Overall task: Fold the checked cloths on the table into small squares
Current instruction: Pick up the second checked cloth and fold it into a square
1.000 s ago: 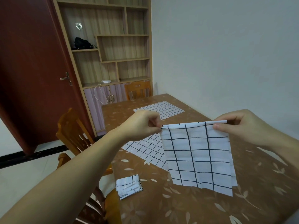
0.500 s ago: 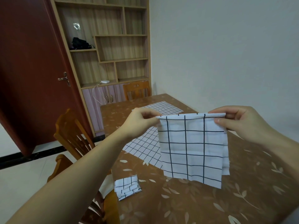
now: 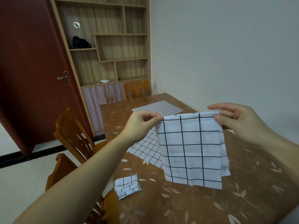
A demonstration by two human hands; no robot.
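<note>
Four checked cloths: one held up (image 3: 191, 151), two spread flat (image 3: 157, 107) (image 3: 145, 151), one folded small (image 3: 127, 185); two chairs (image 3: 72, 135) (image 3: 136, 89).

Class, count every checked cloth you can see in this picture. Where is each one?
4: one held up by both hands, one flat beneath it, one flat at the far end, one folded small near the table's left edge.

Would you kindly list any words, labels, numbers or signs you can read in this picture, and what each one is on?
None: no readable text shows anywhere.
The white black-checked cloth held up by both hands carries only grid lines.
The small silvery packet on the wooden shelf unit is too small and blurred to read.
The white box-shaped adapter shows no legible marking.
</note>
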